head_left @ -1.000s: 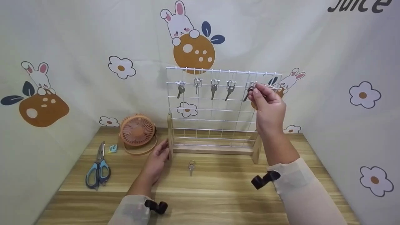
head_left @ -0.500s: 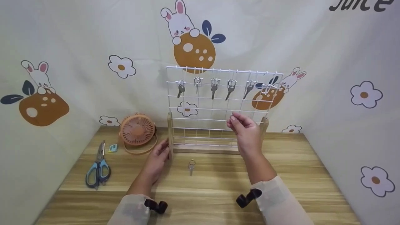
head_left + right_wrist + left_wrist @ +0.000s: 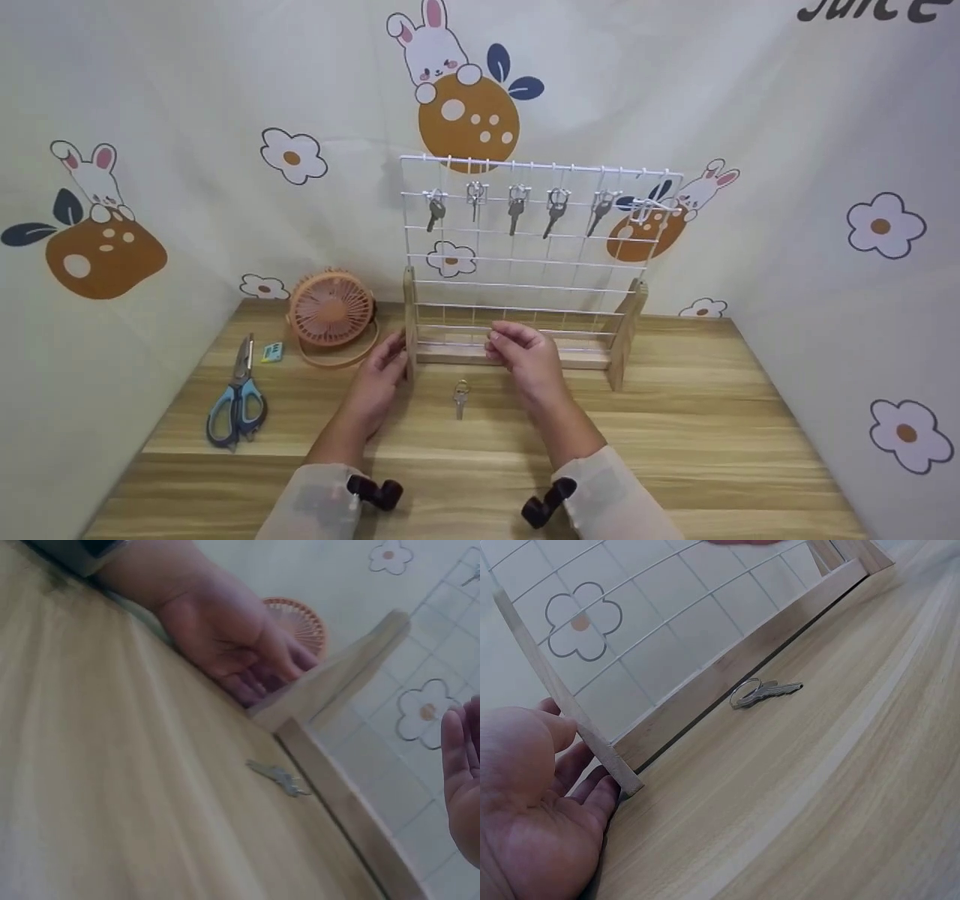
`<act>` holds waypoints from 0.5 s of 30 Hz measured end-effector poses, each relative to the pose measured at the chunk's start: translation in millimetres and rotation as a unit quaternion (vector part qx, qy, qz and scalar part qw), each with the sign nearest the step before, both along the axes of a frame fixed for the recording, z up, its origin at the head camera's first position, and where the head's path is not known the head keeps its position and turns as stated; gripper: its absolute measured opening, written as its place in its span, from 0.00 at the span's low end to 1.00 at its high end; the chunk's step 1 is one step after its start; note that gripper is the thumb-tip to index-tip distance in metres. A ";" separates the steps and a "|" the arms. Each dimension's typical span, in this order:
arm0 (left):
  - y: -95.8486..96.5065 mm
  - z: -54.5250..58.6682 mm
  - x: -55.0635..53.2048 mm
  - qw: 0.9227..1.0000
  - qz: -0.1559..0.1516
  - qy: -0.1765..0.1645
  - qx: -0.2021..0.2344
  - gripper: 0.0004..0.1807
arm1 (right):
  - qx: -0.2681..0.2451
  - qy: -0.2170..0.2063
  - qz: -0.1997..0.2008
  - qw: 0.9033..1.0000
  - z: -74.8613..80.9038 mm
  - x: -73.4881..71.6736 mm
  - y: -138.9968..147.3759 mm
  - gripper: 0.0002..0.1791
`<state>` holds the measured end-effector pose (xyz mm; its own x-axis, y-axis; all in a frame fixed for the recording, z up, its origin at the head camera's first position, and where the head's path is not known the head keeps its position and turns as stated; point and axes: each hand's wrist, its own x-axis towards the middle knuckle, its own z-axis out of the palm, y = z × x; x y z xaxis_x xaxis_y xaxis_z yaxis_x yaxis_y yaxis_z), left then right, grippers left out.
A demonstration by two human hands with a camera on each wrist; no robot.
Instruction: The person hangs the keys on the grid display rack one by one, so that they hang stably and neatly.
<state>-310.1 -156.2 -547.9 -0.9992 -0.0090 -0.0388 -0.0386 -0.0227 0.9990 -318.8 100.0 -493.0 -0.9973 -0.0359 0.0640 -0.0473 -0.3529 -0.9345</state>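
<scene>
A white wire grid rack (image 3: 632,330) with wooden legs stands at the back of the table. Several keys on rings hang from its hooks, the rightmost key (image 3: 600,215) beside a bare hook (image 3: 645,208). One loose key (image 3: 460,401) lies with its ring on the table in front of the rack. My left hand (image 3: 379,382) grips the rack's left wooden leg (image 3: 570,701), thumb and fingers on either side of it. My right hand (image 3: 531,367) is in the air before the lower grid, above and right of the loose key, with nothing visible in its loosely bent fingers.
An orange fan (image 3: 331,309) stands left of the rack, close to my left hand. Blue-handled scissors (image 3: 237,409) and a small blue packet (image 3: 273,352) lie at the table's left. A printed cloth (image 3: 600,82) surrounds the back and sides.
My right hand has left the rightmost hanging key and come down and left toward the loose key. That key stays on its hook. The left hand has kept its place on the rack's leg.
</scene>
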 end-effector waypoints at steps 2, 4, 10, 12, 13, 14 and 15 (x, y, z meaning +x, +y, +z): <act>-0.5 0.6 0.0 1.000 0.001 -0.002 0.001 0.30 | 0.017 -0.011 0.009 1.000 -5.9 -1.3 -6.0 0.11; -0.4 1.2 0.2 1.000 0.002 -0.003 0.003 0.30 | 0.042 -0.020 0.015 0.999 -13.1 -2.1 -10.4 0.13; 1.2 1.9 1.6 1.000 0.002 -0.006 0.003 0.30 | 0.148 -0.028 0.044 0.988 -37.7 -0.7 -14.3 0.20; 1.2 2.4 1.8 1.000 0.003 -0.010 0.001 0.30 | 0.178 -0.023 0.059 0.982 -43.7 -0.4 -13.3 0.20; 1.1 2.5 1.9 1.000 0.001 -0.008 0.002 0.30 | 0.194 -0.019 0.066 0.979 -45.7 -0.2 -12.4 0.19; 1.0 2.4 1.9 1.000 0.000 -0.009 0.002 0.30 | 0.209 -0.016 0.073 0.975 -47.1 0.1 -11.4 0.18; 0.9 2.4 2.0 1.000 -0.002 -0.008 0.003 0.30 | 0.224 -0.009 0.079 0.971 -48.2 0.3 -10.7 0.18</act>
<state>-308.1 -155.3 -545.5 -0.9984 -0.0053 -0.0558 -0.0556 -0.0281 0.9981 -318.5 89.3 -541.2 -0.9778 -0.2093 -0.0111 -0.0074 0.0877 -0.9961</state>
